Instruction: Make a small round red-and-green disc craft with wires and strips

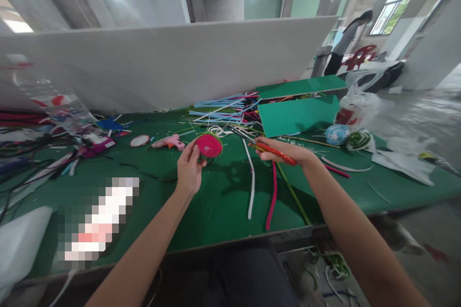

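Far to the left of the pink disc (210, 146) stands a clear bottle (57, 100) with a red-marked label, and a purple object (99, 147) lies nearer on the same side. Next comes a white-and-red round piece (139, 141), then a pink glue gun (169, 142), just left of the disc. The left hand (189, 167) pinches the disc's lower-left edge between thumb and fingers, holding it up above the green table (212, 216); its face is bright pink, its rim greenish.

Behind the disc and to its right, a loose bundle of blue, white and pink stems (219, 110) is spread out. A bent white strip (251, 187) lies right of the disc, nearer the table's front edge, with a dark pink strip (272, 201) beside it. Farther right, the right hand (288, 146) is closed around orange-handled scissors (275, 151), whose blades point toward the disc, apart from it; how far they are spread I cannot tell. Beyond, well right of the disc, sit a blue-and-white ball (337, 134) and a green-and-white ball (359, 140), touching or nearly so.
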`<state>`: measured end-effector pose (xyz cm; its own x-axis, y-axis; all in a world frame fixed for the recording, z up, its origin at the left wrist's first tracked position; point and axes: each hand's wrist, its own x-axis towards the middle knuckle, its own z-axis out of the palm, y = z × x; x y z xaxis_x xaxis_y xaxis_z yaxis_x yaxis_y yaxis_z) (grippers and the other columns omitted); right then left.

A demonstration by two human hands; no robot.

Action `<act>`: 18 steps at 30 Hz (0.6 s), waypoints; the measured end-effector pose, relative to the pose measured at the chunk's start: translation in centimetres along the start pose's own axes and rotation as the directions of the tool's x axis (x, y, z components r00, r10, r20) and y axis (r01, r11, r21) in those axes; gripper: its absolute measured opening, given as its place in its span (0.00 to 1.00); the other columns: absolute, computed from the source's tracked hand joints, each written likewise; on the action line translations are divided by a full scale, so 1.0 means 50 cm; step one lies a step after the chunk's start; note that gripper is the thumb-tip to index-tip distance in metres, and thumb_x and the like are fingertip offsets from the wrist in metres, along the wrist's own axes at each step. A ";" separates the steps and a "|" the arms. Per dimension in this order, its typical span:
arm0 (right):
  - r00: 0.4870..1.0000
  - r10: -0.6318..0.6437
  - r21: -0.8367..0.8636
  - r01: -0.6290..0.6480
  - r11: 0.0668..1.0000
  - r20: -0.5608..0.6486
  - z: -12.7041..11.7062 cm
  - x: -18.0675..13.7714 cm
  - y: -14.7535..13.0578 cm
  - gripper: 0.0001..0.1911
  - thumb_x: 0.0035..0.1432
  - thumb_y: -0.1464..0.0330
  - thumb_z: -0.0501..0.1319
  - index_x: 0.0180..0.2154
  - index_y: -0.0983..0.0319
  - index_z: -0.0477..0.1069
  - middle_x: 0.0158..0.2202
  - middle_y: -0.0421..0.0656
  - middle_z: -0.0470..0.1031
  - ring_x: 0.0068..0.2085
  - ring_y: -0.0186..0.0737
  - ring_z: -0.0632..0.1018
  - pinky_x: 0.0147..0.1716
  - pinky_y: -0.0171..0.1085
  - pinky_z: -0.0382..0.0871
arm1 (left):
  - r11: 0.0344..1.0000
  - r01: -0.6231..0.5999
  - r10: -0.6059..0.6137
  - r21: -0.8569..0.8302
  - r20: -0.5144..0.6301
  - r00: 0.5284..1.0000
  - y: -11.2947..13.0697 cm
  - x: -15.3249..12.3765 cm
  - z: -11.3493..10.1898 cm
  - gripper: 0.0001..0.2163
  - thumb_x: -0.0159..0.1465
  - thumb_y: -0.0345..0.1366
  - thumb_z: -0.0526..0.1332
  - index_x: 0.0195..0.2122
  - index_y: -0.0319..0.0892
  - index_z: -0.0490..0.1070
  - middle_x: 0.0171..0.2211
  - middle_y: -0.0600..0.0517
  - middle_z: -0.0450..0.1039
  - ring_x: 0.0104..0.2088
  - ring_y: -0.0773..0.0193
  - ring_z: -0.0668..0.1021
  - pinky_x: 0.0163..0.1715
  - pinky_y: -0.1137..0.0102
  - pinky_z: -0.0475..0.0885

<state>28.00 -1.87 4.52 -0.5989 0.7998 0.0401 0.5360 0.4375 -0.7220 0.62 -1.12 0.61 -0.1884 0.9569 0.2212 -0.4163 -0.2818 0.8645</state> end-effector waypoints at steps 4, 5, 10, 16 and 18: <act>0.999 0.030 -0.041 -0.029 0.999 0.024 -0.003 0.003 0.008 0.38 0.50 0.42 0.55 0.52 0.64 0.60 0.38 0.46 0.68 0.34 0.40 0.70 0.32 0.38 0.65 | 0.999 -0.039 0.039 -0.002 -0.064 0.997 0.001 0.004 -0.001 0.15 0.50 0.40 0.69 0.40 0.46 0.77 0.40 0.50 0.72 0.28 0.71 0.69 0.17 0.79 0.61; 1.000 0.019 -0.039 -0.018 0.999 0.024 -0.001 0.005 0.006 0.38 0.50 0.42 0.55 0.51 0.64 0.60 0.38 0.46 0.68 0.33 0.39 0.69 0.31 0.37 0.64 | 0.999 -0.043 0.043 0.011 -0.059 0.997 0.000 0.004 -0.001 0.15 0.50 0.40 0.69 0.40 0.45 0.76 0.41 0.49 0.72 0.28 0.71 0.69 0.17 0.79 0.61; 0.998 -0.064 0.035 0.065 0.997 -0.014 0.025 0.022 -0.008 0.39 0.50 0.41 0.55 0.50 0.65 0.59 0.33 0.42 0.66 0.29 0.35 0.65 0.28 0.36 0.61 | 0.992 -0.040 0.036 0.116 0.034 0.999 -0.010 -0.003 0.001 0.17 0.53 0.41 0.67 0.43 0.45 0.75 0.41 0.49 0.72 0.29 0.71 0.69 0.17 0.79 0.62; 0.991 -0.102 0.096 0.110 0.989 -0.083 0.052 0.039 -0.001 0.33 0.52 0.45 0.57 0.49 0.64 0.60 0.31 0.40 0.64 0.29 0.35 0.65 0.28 0.35 0.61 | 0.986 -0.016 -0.004 0.169 0.116 0.993 -0.016 -0.009 0.000 0.17 0.55 0.41 0.65 0.46 0.45 0.74 0.43 0.48 0.72 0.27 0.71 0.69 0.18 0.78 0.64; 0.989 -0.111 0.099 0.120 0.988 -0.092 0.054 0.040 0.002 0.33 0.52 0.46 0.57 0.49 0.64 0.60 0.31 0.40 0.64 0.29 0.35 0.65 0.27 0.35 0.60 | 0.987 -0.011 -0.008 0.160 0.120 0.993 -0.015 -0.010 0.003 0.17 0.55 0.40 0.65 0.46 0.44 0.75 0.44 0.48 0.72 0.26 0.72 0.69 0.17 0.78 0.63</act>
<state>25.24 -1.32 2.67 -0.5975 0.7805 0.1837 0.3984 0.4879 -0.7767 1.16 -1.39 -0.07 -0.0774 0.9607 0.2667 -0.2661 -0.2777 0.9231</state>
